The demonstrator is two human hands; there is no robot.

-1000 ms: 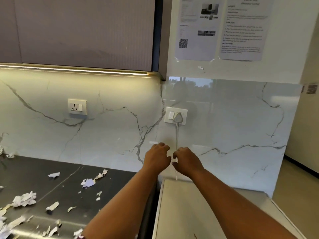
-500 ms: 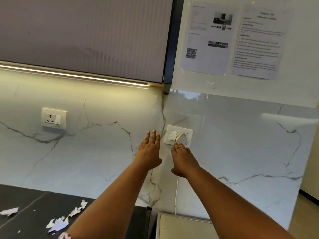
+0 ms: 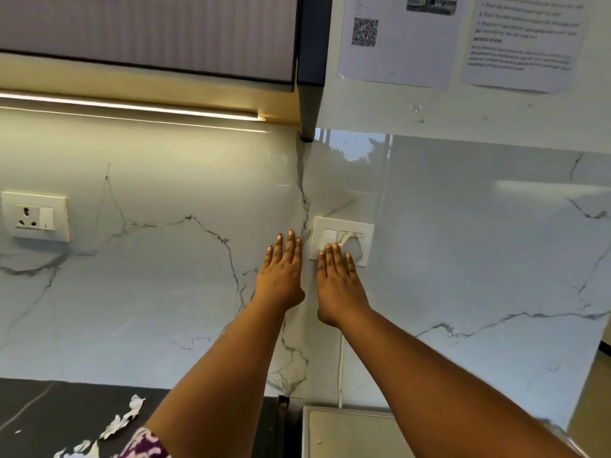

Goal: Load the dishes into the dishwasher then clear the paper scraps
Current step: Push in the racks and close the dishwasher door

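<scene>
My left hand [image 3: 283, 268] is raised flat against the marble backsplash, fingers straight, just left of a white switch-and-socket plate [image 3: 344, 226]. My right hand [image 3: 339, 279] is stretched out beside it, fingers straight, fingertips touching the lower left of that plate next to a white plug [image 3: 353, 247]. Neither hand holds anything. Torn white paper scraps [image 3: 122, 421] lie on the dark countertop [image 3: 49, 411] at the bottom left. The white top of an appliance [image 3: 347, 434] shows at the bottom centre; its cord [image 3: 340, 368] runs up the wall to the plug. No dishes are in view.
A second wall socket [image 3: 34, 215] sits at the far left. A grey upper cabinet [image 3: 148, 31] with a light strip hangs above the counter. Two printed sheets [image 3: 396, 38] are stuck to the wall at the top right.
Both hands rose from above the appliance top up the wall and their fingers straightened. The view tilted upward and moved closer, so most scraps left the frame.
</scene>
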